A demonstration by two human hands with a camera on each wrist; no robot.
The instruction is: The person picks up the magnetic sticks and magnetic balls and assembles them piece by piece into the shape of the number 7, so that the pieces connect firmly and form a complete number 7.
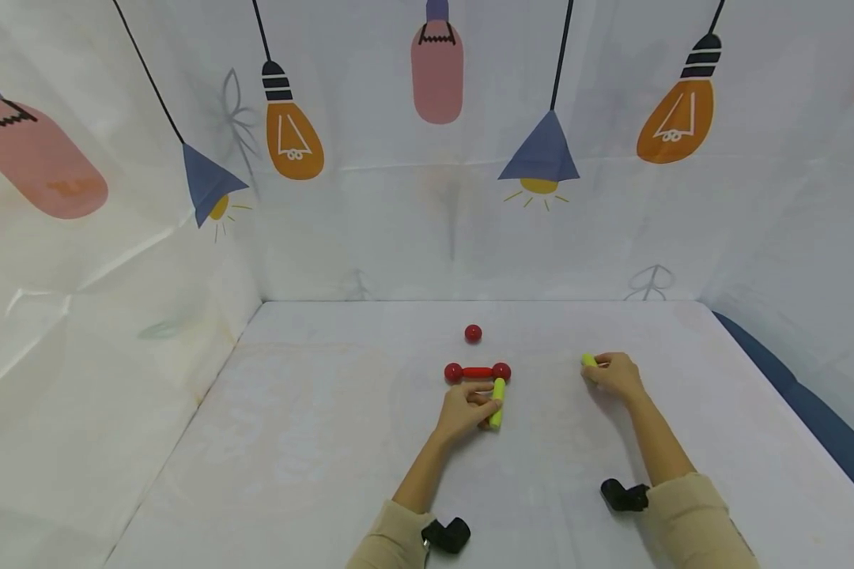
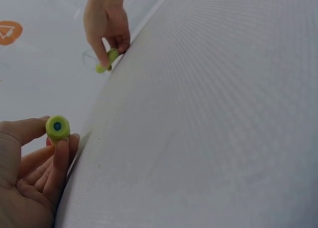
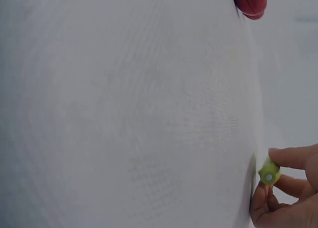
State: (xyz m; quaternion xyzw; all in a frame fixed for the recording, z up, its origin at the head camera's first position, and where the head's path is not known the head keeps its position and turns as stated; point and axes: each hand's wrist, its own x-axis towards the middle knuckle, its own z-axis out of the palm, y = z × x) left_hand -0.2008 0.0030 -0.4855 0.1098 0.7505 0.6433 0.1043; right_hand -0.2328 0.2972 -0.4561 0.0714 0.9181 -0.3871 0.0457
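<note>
1. The left grip (image 1: 462,409) is narrowed to one rod's width: thumb and fingers pinch the near yellow-green rod (image 1: 498,405), which points away from the person. A light pinch probably serves best, leaving the rod room to turn a little.

2. That rod's far end lies right at the right-hand red ball (image 1: 501,371); whether the two touch or are joined, I cannot tell. Aiming the end squarely at the ball's middle should make a cleaner meeting than a slanting approach.

3. The right-hand ball, the red rod (image 1: 478,372) and the left-hand red ball (image 1: 453,372) lie in a row on the desk (image 1: 313,442). A sideways shove would likely roll or skew that row, so gentle pressure along the yellow-green rod seems wiser.

4. The right grip (image 1: 615,374) is likewise narrowed around a second yellow-green rod (image 1: 589,360), well to the right of the row. Holding it low and well apart from the balls should avoid knocking them.

5. A loose red ball (image 1: 473,333) sits beyond the row, apart from it. It could roll if brushed, so the fingers need care on that side.
</note>
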